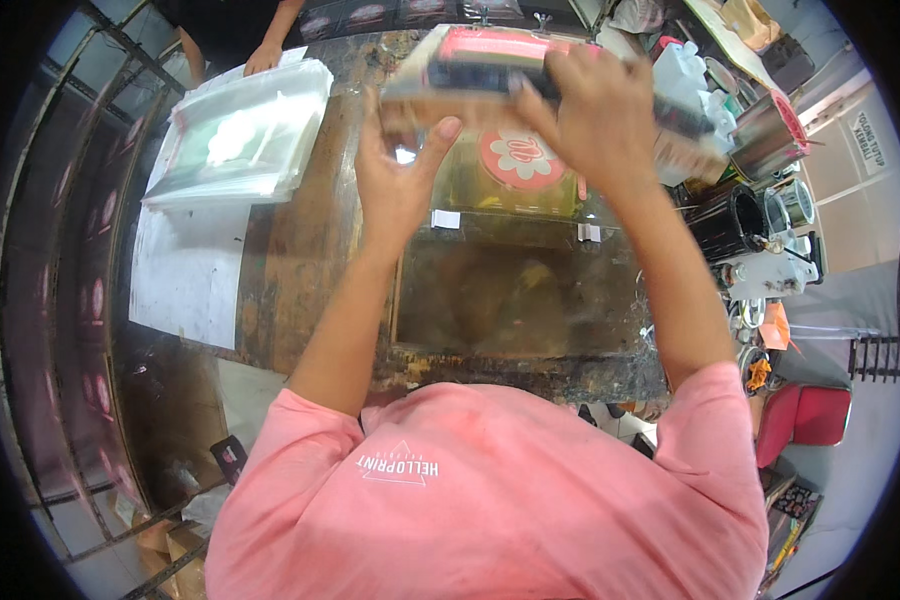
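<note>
Evidently, a wooden frame and a dark bar are in hand

The wooden frame [470,113], blurred and tilted, is at the left fingers and runs rightward below the right ones. The right hand [602,120] has its fingers closed over the dark bar [480,75]. The left hand [398,185] has its thumb spread apart from its fingers at the frame's near left corner; whether they grip it, I cannot tell. Beyond both sets of fingers is a pink area [485,40]. Between the hands, nearer the person, a pink disc with a white flower [520,155] shows on the stained surface [305,250]. Well left of the left fingers lies a stack of clear sheets [240,140], another person's hand [264,57] at its far edge. Right of the right fingers stands a black bucket [727,222].
</note>
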The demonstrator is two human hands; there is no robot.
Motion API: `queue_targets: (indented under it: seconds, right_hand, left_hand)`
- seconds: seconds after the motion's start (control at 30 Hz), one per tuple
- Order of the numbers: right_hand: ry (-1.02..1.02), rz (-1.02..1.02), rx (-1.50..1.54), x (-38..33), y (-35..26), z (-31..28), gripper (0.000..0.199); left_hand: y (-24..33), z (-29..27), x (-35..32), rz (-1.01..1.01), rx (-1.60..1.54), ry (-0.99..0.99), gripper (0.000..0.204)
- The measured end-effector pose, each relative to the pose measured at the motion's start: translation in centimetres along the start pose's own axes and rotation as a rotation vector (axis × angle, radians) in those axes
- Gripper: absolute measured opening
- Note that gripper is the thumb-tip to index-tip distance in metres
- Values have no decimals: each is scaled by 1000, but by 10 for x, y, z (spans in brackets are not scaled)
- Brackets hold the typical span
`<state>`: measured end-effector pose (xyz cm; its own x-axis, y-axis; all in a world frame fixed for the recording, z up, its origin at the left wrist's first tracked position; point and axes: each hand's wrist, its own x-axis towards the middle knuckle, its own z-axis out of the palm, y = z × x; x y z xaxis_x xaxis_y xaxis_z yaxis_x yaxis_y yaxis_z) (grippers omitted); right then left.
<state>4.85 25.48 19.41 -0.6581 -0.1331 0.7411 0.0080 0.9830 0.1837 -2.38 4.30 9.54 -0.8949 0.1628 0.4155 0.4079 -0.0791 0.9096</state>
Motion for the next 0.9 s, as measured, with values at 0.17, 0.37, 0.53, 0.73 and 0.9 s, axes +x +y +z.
queue_targets:
  seconds: [0.17, 0.37, 0.53, 0.73, 0.9]
  right_hand:
    - [-92, 116, 94, 81, 34, -11, 59]
    - [-34, 138, 134, 119, 53, -8, 60]
    - [26, 137, 81, 140, 43, -15, 63]
    - [-77, 177, 172, 125, 44, -10, 58]
    - [-155, 256, 157, 120, 58, -3, 74]
  left_hand:
    - [-26, -13, -32, 183, 1072, -317, 111]
    - [-55, -7, -68, 33, 1138, -418, 93]
    - [-21, 6, 25, 321, 789, -125, 58]
    - [7, -106, 84, 282, 903, 174, 42]
    - [-17, -231, 154, 100, 1112, 227, 58]
